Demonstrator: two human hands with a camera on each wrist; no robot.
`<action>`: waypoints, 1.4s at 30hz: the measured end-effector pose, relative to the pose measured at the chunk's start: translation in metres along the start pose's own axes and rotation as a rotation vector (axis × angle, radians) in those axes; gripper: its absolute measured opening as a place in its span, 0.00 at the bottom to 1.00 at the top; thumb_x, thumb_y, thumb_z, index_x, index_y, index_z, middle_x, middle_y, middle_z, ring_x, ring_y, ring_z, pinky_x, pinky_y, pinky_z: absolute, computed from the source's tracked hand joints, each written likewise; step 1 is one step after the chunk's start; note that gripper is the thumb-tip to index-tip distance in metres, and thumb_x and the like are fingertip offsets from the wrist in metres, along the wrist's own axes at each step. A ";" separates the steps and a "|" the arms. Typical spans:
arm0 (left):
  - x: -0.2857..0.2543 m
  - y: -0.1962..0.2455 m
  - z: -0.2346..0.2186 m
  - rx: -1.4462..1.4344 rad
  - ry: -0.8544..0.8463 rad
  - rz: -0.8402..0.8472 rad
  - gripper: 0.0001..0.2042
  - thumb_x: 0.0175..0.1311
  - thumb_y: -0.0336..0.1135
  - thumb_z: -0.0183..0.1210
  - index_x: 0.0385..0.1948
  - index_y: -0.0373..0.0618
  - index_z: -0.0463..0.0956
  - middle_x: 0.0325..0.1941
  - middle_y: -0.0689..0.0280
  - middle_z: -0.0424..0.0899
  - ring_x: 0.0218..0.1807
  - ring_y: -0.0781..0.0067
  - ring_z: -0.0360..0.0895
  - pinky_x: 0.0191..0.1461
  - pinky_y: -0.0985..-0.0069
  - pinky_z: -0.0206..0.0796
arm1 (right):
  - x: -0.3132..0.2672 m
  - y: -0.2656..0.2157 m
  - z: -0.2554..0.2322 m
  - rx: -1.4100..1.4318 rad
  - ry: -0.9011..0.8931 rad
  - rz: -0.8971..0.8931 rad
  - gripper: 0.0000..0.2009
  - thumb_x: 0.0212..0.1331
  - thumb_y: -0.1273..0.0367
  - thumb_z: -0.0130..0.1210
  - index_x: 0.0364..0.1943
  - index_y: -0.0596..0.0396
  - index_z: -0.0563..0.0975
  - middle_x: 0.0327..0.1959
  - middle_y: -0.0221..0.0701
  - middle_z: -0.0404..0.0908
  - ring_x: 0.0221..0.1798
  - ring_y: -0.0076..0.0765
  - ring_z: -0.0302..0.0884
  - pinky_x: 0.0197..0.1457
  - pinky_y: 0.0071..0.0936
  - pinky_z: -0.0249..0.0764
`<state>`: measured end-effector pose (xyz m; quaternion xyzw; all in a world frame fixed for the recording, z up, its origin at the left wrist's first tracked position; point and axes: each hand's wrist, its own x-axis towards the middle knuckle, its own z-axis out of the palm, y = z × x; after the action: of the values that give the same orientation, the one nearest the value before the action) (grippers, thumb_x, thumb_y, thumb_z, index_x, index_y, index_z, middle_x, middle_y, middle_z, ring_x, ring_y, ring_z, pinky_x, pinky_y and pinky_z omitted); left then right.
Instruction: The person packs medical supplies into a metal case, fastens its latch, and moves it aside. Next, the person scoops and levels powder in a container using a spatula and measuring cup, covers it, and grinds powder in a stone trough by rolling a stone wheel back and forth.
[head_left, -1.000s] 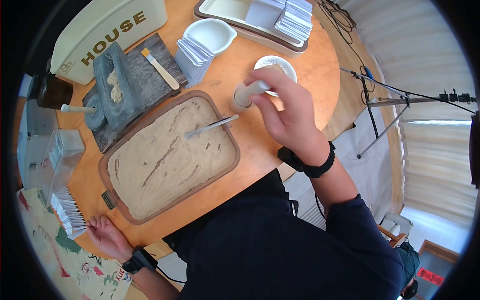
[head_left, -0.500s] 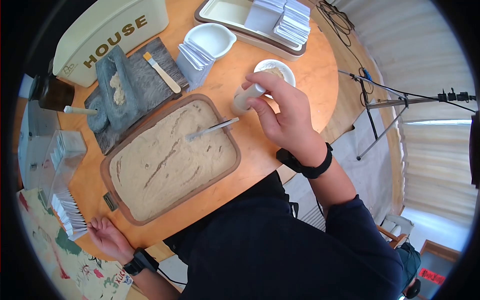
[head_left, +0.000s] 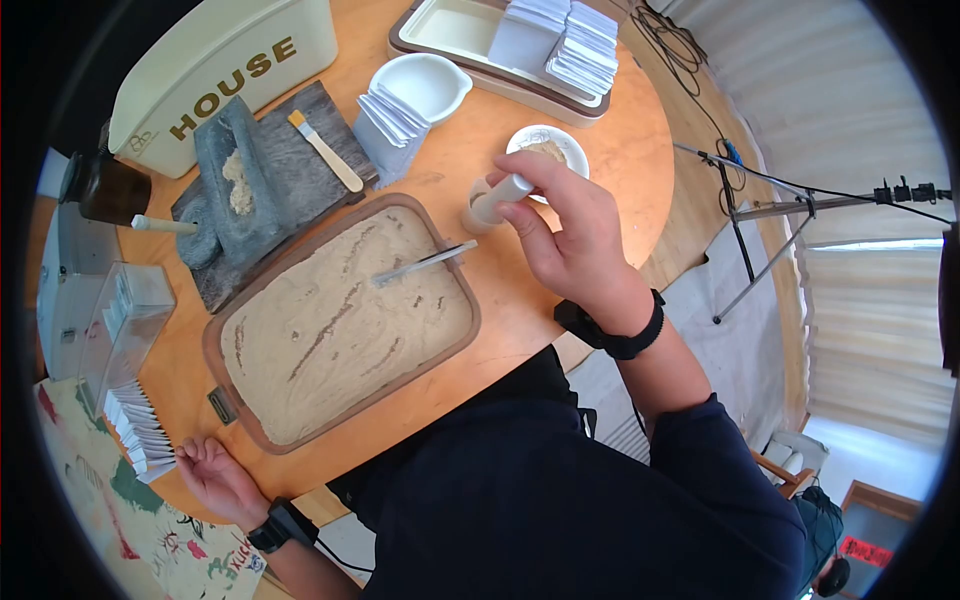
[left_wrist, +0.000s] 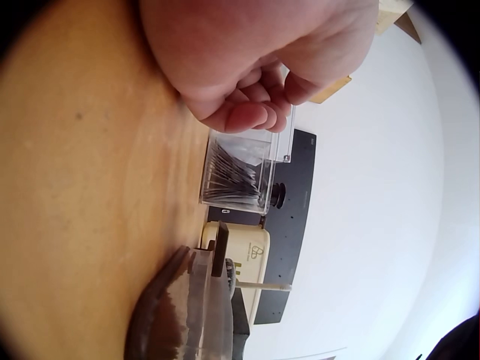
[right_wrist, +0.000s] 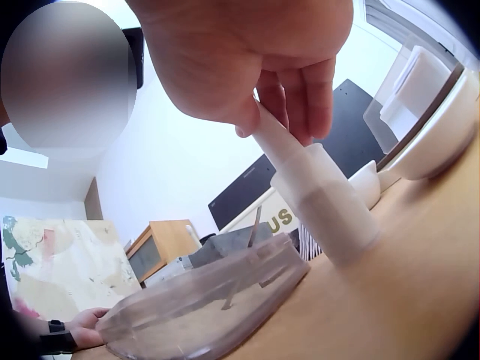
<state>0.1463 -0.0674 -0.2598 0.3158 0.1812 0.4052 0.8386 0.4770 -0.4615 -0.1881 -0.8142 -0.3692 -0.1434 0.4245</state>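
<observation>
Right, so my right hand (head_left: 585, 240) is just right of centre in the head view, thumb and fingers pinched narrow around the top of a smooth white cylindrical rod (right_wrist: 279, 139). Down it goes at a tilt into a translucent white cylindrical cup (right_wrist: 330, 214), and that cup stands on the orange-toned wooden table (head_left: 520, 290), slightly above the middle of the head view. Just beyond my knuckles sits a small round white bowl (head_left: 575, 143) with tan powder in it.

Over to the lower left, my left hand (head_left: 222, 482) lies by the table's edge, fingers loosely curled and holding nothing, near a row of folded white paper packets (head_left: 140, 430).

Now mid-frame: a rectangular clear plastic tub with a brown rim (head_left: 213, 345), spread with fine tan powder, and a flat silvery metal tool (head_left: 425, 263) leaning across its right rim. Upper left, a grey stone trough (head_left: 268, 200) holds pale powder on a dark grey board (head_left: 290, 165), beside a pale-handled brush (head_left: 327, 152), and behind them stands a cream bin lettered HOUSE (head_left: 290, 65).
</observation>
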 end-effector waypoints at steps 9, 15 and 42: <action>0.000 0.001 0.000 -0.001 0.001 0.002 0.06 0.75 0.29 0.48 0.37 0.37 0.65 0.35 0.64 0.64 0.35 0.74 0.60 0.39 0.76 0.58 | 0.002 -0.003 0.000 -0.036 -0.006 0.007 0.18 0.52 0.79 0.61 0.49 0.55 0.77 0.38 0.34 0.85 0.40 0.42 0.85 0.41 0.30 0.79; -0.001 -0.001 0.000 -0.013 -0.021 0.005 0.06 0.76 0.30 0.46 0.37 0.38 0.65 0.35 0.64 0.64 0.35 0.74 0.60 0.39 0.76 0.58 | 0.001 -0.001 0.003 0.016 0.039 -0.013 0.19 0.52 0.79 0.61 0.50 0.54 0.77 0.38 0.34 0.85 0.40 0.42 0.85 0.40 0.31 0.80; -0.003 -0.005 -0.003 -0.004 -0.031 0.019 0.07 0.77 0.33 0.46 0.39 0.39 0.68 0.35 0.65 0.65 0.35 0.74 0.60 0.41 0.76 0.58 | 0.000 -0.010 0.003 0.127 -0.019 0.051 0.17 0.62 0.81 0.57 0.54 0.60 0.72 0.42 0.40 0.84 0.47 0.37 0.85 0.50 0.29 0.81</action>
<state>0.1458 -0.0714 -0.2650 0.3220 0.1640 0.4086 0.8381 0.4694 -0.4559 -0.1842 -0.7959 -0.3609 -0.1011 0.4754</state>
